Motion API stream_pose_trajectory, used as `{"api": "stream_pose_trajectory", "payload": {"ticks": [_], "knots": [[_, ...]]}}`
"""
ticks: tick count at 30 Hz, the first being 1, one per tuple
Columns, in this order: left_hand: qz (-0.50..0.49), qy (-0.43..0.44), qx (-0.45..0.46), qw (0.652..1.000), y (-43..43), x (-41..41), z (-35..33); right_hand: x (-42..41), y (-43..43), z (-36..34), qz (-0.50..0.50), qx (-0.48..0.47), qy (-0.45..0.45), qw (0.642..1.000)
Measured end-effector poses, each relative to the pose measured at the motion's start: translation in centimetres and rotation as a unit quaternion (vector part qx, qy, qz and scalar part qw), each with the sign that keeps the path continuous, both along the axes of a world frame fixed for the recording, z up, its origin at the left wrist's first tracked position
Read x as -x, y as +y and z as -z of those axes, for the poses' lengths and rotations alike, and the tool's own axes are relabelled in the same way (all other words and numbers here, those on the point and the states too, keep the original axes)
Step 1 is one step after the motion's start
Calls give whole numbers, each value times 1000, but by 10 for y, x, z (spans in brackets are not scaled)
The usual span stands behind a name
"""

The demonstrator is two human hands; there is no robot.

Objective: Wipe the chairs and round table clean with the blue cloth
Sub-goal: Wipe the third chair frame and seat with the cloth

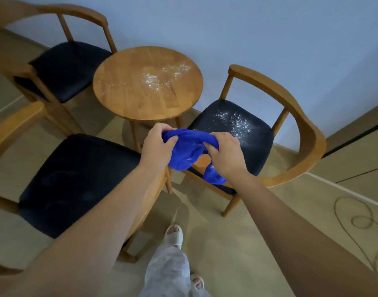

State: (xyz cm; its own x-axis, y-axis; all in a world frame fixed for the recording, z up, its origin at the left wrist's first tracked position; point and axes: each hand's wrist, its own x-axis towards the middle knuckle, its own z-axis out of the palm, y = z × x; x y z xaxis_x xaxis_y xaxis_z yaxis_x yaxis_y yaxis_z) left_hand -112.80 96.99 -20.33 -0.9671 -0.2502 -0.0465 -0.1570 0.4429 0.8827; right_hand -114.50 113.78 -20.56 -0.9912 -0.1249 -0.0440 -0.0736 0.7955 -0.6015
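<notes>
step: both my hands, left (pixel 157 146) and right (pixel 225 154), grip bunched cloth (pixel 187 150)
next: wipe powdered right chair (pixel 233 127), then table (pixel 147 82)

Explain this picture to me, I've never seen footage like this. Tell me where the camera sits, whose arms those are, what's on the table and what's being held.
There is no machine here. A person wears a wide-angle camera on the head, looking forward and down, so the two arms are the wearer's own. The left hand and right hand both grip a bunched blue cloth, held in the air. Ahead stands a round table with white powder scattered on its top. The chair on the right has similar powder on its dark seat. The near chair and far chair on the left show no clear powder.
</notes>
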Motion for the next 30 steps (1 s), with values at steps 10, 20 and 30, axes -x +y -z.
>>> {"api": "stream_pose_trajectory", "payload": {"ticks": [10,20,30], "knots": [[44,-128,141,981,-45,103,82,83,-60,66,-50,-155,-114,980],[221,-179,345,895,-35,120,160,114,-78,151,-177,-207,-63,960],[178,-134,289,931,-42,145,176,133,-96,173,-157,-186,-55,968]]}}
